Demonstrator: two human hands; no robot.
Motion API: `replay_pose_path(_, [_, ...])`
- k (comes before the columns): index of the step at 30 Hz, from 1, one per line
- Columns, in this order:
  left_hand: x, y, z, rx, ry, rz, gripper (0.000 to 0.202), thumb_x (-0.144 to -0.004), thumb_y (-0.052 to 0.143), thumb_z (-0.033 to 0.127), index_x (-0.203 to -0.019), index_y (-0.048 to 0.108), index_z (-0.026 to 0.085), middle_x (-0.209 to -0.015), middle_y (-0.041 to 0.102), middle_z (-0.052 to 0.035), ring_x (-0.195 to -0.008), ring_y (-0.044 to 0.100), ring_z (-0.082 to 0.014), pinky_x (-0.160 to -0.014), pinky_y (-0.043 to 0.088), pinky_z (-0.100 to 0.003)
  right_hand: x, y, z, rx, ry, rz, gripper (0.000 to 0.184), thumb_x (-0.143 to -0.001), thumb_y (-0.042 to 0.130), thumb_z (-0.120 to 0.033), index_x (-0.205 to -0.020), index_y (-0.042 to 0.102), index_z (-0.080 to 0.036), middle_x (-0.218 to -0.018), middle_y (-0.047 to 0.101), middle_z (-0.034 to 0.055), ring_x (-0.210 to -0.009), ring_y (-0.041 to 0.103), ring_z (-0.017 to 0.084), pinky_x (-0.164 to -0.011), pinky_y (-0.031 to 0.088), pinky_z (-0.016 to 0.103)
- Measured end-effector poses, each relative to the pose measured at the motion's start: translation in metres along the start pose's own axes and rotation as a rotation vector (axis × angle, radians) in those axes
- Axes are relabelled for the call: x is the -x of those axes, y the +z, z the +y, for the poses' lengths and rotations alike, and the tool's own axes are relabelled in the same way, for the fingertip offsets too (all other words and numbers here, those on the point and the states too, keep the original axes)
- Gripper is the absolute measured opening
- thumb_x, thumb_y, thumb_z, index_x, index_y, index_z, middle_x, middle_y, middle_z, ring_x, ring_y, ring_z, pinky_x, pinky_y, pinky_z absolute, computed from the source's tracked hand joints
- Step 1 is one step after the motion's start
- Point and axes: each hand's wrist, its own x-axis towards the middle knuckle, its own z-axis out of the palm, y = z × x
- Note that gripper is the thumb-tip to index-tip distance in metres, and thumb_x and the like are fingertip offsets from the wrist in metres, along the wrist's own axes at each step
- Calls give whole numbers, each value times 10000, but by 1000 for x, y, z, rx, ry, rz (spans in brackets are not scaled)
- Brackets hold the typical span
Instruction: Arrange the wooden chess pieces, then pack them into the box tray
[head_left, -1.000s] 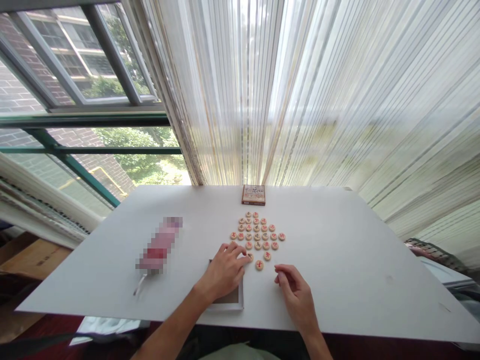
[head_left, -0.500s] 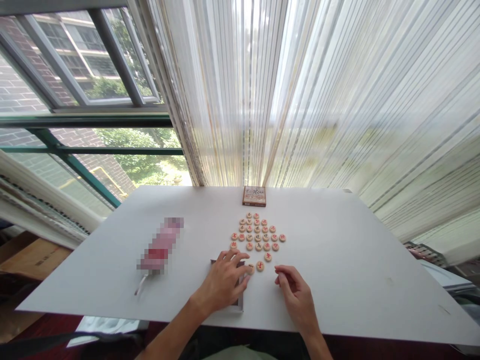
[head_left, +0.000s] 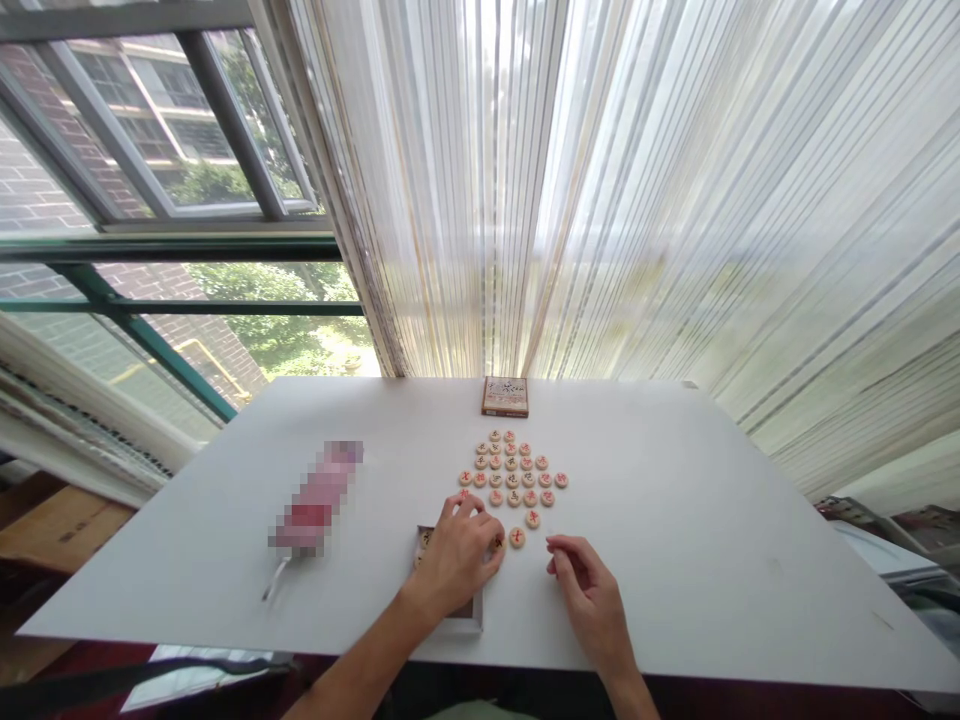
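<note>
My left hand [head_left: 459, 555] is over an open shallow box [head_left: 480, 612], covering most of it. Its thumb and fingers close round a round wooden Chinese chess piece [head_left: 499, 544] at the box's right edge. A few pieces show inside the box at its left end. To the right, my right hand [head_left: 589, 590] rests by the table's front with fingers curled in and the thumb against them; no object shows in it. Just beyond the hands lie two loose pieces, one with a red mark [head_left: 517, 537] and another [head_left: 532, 519] slightly farther off.
Several red and black chess pieces [head_left: 512, 480] lie in rough rows mid-table. Behind them sits a printed box lid [head_left: 505, 397]. A blurred pink package [head_left: 315, 500] lies at left on the white table [head_left: 712, 520]. String curtains [head_left: 600, 200] hang along the far edge.
My left hand's fingers have drawn together round the piece beside the box. My right hand keeps its curled pose. The whole view has shifted slightly.
</note>
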Motion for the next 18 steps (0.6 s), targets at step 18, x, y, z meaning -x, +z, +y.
replay_pose_path(18, [41,-13,-3,655,-130,117,233,-796,659,172,-1025,651,214,-1045,673,-45,-815,623,-150,-767,529,-268,3,17,-25,-57,-1,-117,247,-935,546,-410,-1022,650,-204,-948,673,77,-795,649,208,-737,534,298])
